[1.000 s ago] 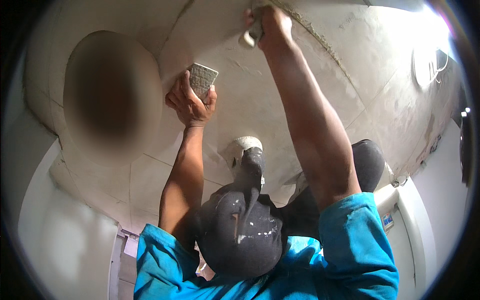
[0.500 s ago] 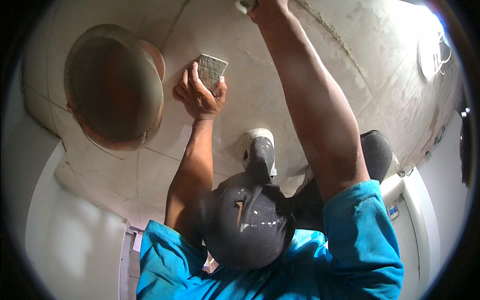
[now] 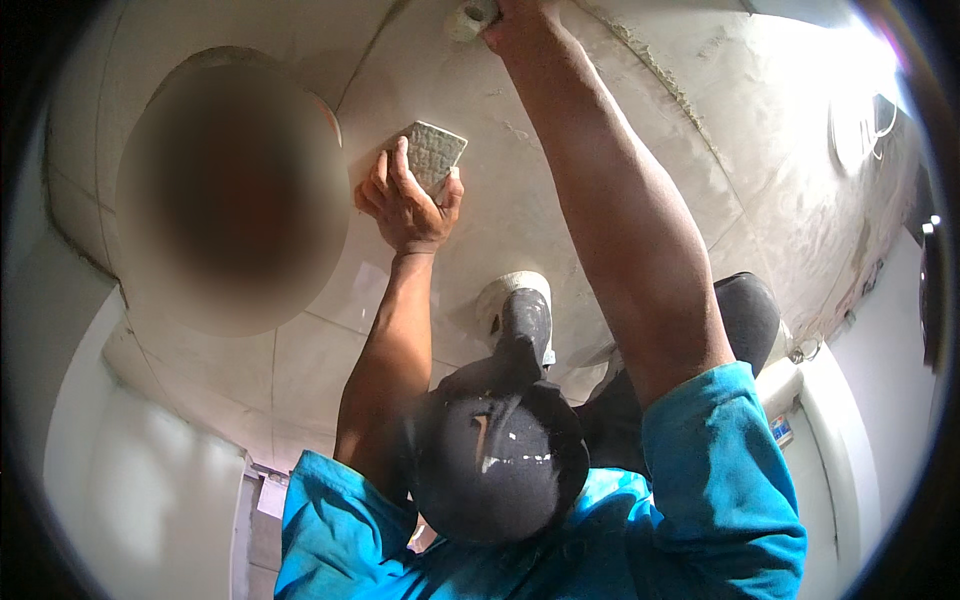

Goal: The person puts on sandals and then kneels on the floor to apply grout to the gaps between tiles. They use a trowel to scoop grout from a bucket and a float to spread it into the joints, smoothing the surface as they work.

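Observation:
My left hand [image 3: 412, 208] has its fingers curled round a square, pale piece [image 3: 437, 150] with a bumpy grid surface, low against the dusty tiled floor [image 3: 610, 320]. Up at the top edge, above and right of it, my right hand [image 3: 515, 28] grips a small pale greenish object [image 3: 465, 22], partly hidden by the hand and too small to name. A long floor seam with rough filler [image 3: 660, 80] runs to the right of my right forearm. My knee and shoe [image 3: 515, 300] show below my left hand.
A large round shape [image 3: 230, 190] with a reddish rim, mostly blurred, lies left of my left hand. A loop of white cable [image 3: 855, 140] sits by bright light at the upper right. Pale walls [image 3: 140, 480] and a white door frame [image 3: 820, 430] edge the view.
My right hand has moved up and left with the object in it. My left hand, still on the square piece, has shifted a little to the right.

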Tool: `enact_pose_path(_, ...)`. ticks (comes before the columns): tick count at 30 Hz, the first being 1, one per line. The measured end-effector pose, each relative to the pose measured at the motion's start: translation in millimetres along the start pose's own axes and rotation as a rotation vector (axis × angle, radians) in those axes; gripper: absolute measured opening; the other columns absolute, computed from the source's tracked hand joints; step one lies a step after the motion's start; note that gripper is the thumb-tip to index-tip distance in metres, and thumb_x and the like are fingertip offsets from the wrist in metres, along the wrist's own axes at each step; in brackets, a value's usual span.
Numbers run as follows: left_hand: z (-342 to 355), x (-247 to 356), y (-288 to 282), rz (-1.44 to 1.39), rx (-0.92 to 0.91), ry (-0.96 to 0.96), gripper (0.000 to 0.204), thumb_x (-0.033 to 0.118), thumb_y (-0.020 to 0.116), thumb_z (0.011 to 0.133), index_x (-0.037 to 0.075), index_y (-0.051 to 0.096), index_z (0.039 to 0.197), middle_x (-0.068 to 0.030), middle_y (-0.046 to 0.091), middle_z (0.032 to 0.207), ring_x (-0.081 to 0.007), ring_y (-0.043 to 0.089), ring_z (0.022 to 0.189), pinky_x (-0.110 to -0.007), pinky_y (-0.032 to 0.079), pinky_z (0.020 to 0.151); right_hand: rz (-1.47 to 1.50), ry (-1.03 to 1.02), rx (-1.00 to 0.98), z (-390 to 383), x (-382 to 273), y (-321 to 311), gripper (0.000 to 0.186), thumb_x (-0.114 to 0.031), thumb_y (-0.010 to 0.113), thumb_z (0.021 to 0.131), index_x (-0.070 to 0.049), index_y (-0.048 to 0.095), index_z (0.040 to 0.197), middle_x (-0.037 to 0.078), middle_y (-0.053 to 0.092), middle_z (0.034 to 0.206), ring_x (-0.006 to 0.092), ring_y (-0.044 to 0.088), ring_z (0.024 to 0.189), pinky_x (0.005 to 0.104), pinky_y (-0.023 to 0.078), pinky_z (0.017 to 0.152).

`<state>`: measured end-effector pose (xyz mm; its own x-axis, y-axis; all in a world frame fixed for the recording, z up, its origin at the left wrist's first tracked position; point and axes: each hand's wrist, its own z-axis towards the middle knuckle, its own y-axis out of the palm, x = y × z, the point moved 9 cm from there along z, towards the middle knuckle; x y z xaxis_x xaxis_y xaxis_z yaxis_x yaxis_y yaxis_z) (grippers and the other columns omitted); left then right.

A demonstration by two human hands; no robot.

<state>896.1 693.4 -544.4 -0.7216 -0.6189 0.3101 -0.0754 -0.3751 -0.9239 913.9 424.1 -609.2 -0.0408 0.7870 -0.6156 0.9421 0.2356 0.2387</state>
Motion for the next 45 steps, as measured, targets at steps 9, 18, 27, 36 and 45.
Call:
enact_pose_path(9, 1, 4, -1, 0.042, -0.032, 0.012, 0.075, 0.053, 0.06, 0.081, 0.009, 0.038, 0.138, -0.0148, 0.047, 0.124, -0.0358, 0.045, 0.111, -0.056, 0.03, 0.096, -0.038, 0.014, -0.026, 30, 29, 5, 0.022, -0.013, 0.051, 0.092, -0.003, 0.062, 0.107, 0.012, 0.063, 0.085, 0.0235, 0.057, 0.063, 0.0394, 0.045, 0.049)
enact_pose_path(18, -3, -1, -1, 0.006, -0.04, -0.007, 0.075, 0.054, 0.057, 0.082, 0.008, 0.039, 0.138, -0.0193, 0.045, 0.124, -0.0393, 0.044, 0.108, -0.056, 0.03, 0.095, -0.198, 0.039, 0.184, 15, 14, 18, 0.024, -0.017, 0.051, 0.094, 0.0, 0.064, 0.104, 0.013, 0.063, 0.09, 0.0249, 0.06, 0.071, 0.0393, 0.048, 0.057)
enact_pose_path(27, -3, -7, -5, 0.016, -0.06, -0.035, 0.075, 0.052, 0.059, 0.082, 0.008, 0.037, 0.139, -0.0178, 0.045, 0.124, -0.037, 0.043, 0.113, -0.057, 0.028, 0.098, 0.166, -0.018, 0.061, 16, 15, 54, 0.017, -0.014, 0.053, 0.092, 0.0, 0.062, 0.097, 0.009, 0.063, 0.084, 0.0225, 0.061, 0.064, 0.0371, 0.048, 0.052)
enact_pose_path(36, -2, -7, -4, 0.018, -0.055, -0.02, 0.077, 0.053, 0.06, 0.081, 0.008, 0.038, 0.139, -0.0174, 0.046, 0.124, -0.0381, 0.043, 0.112, -0.056, 0.028, 0.097, -1.165, -0.281, -0.125, 58, 11, 71, 0.023, -0.02, 0.059, 0.09, -0.009, 0.062, 0.11, 0.005, 0.067, 0.087, 0.0186, 0.064, 0.07, 0.0306, 0.052, 0.059)
enact_pose_path(45, -4, 2, 1, 0.003, -0.028, 0.013, 0.074, 0.05, 0.061, 0.081, 0.009, 0.038, 0.139, -0.0164, 0.044, 0.129, -0.0372, 0.045, 0.113, -0.057, 0.03, 0.095, 0.165, -0.039, -0.188, -4, 34, 13, 0.023, -0.01, 0.054, 0.091, -0.001, 0.059, 0.112, 0.012, 0.066, 0.097, 0.0228, 0.065, 0.076, 0.0344, 0.054, 0.06)
